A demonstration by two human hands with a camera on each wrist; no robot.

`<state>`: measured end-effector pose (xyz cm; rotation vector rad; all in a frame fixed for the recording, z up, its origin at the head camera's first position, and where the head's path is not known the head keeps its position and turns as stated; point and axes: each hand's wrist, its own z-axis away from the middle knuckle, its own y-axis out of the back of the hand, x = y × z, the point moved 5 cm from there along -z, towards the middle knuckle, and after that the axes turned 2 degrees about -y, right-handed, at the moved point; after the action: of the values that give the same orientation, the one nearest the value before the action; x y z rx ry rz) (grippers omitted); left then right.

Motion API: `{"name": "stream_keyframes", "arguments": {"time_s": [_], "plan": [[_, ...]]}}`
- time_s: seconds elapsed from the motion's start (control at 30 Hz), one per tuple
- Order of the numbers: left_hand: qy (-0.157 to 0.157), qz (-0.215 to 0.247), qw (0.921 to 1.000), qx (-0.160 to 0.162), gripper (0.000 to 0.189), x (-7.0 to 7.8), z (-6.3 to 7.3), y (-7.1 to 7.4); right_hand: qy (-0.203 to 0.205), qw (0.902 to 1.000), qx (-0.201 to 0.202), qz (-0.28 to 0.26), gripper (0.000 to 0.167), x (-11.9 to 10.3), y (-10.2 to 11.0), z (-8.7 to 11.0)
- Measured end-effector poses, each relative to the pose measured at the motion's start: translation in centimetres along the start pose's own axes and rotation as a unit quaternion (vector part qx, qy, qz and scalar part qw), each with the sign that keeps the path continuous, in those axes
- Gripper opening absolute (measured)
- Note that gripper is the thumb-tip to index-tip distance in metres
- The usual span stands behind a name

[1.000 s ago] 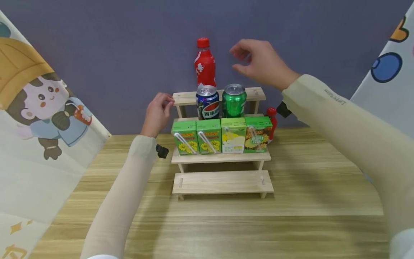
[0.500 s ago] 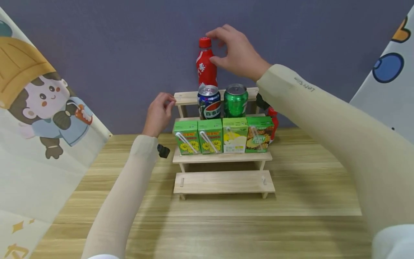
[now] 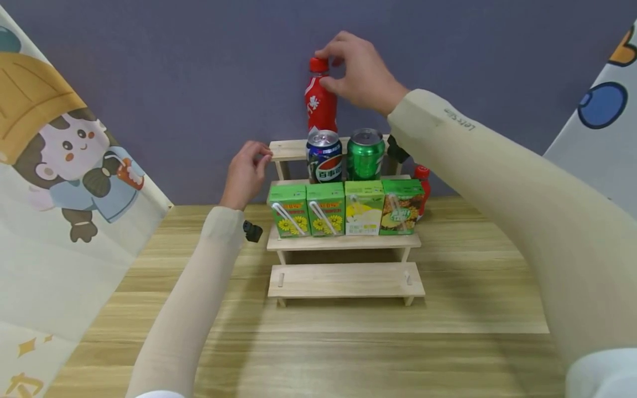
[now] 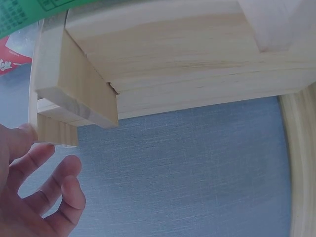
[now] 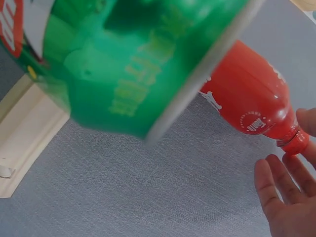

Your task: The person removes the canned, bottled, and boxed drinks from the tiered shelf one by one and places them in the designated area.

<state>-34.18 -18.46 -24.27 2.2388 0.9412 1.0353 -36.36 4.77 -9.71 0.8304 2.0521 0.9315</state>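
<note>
A red drink bottle (image 3: 321, 105) stands upright on the top step of the wooden stand (image 3: 345, 279). My right hand (image 3: 362, 72) has its thumb and fingers about the bottle's cap and neck. In the right wrist view, the thumb and index finger pinch near the red cap (image 5: 297, 143), while the other fingers stay loose. With thumb and forefinger, my left hand (image 4: 42, 190) pinches the left end of the top board (image 4: 33, 94); its other fingers hang free. A blue cola can (image 3: 324, 157) and a green can (image 3: 365, 156) stand just in front of the bottle.
Several juice cartons (image 3: 364, 209) line the middle step, in front of the cans. A second red bottle (image 3: 422, 185) is partly hidden behind the stand's right side. A grey-blue wall (image 3: 174, 99) rises behind, and a printed panel (image 3: 59, 265) flanks the left.
My right hand has moved left from beside the bottle, and its thumb and fingers have closed in on the cap and neck. The left hand has stayed at the top board's end.
</note>
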Motion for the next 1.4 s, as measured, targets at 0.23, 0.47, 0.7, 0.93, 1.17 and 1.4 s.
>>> {"name": "stream_keyframes", "arguments": {"time_s": [0.23,0.47,0.7,0.93,1.17,1.4], "plan": [[0.004,0.002,1.0,0.0,0.019,0.2,-0.1,-0.1,-0.018,0.999,0.004,-0.041,0.038,-0.1,0.3,0.1],[-0.001,0.009,0.9999,-0.01,0.019,0.3,-0.5,-0.3,-0.022,0.9981,0.008,-0.056,0.035,0.0,0.6,0.4],[0.003,0.035,0.9989,-0.031,0.016,0.2,-0.8,0.0,-0.02,0.9984,0.008,-0.052,0.035,0.0,0.8,0.6],[0.004,0.033,0.9986,-0.04,0.021,0.2,-1.4,0.1,-0.017,0.9984,0.005,-0.054,0.034,-0.5,0.7,0.7],[-0.023,0.031,0.9969,-0.069,0.023,0.3,-1.7,0.3,-0.014,0.9987,0.002,-0.049,0.033,-0.9,0.6,0.7],[-0.017,0.033,0.9957,-0.085,0.023,0.3,-1.8,0.4,-0.019,0.9985,0.001,-0.051,0.034,-1.1,0.4,0.6]]}}
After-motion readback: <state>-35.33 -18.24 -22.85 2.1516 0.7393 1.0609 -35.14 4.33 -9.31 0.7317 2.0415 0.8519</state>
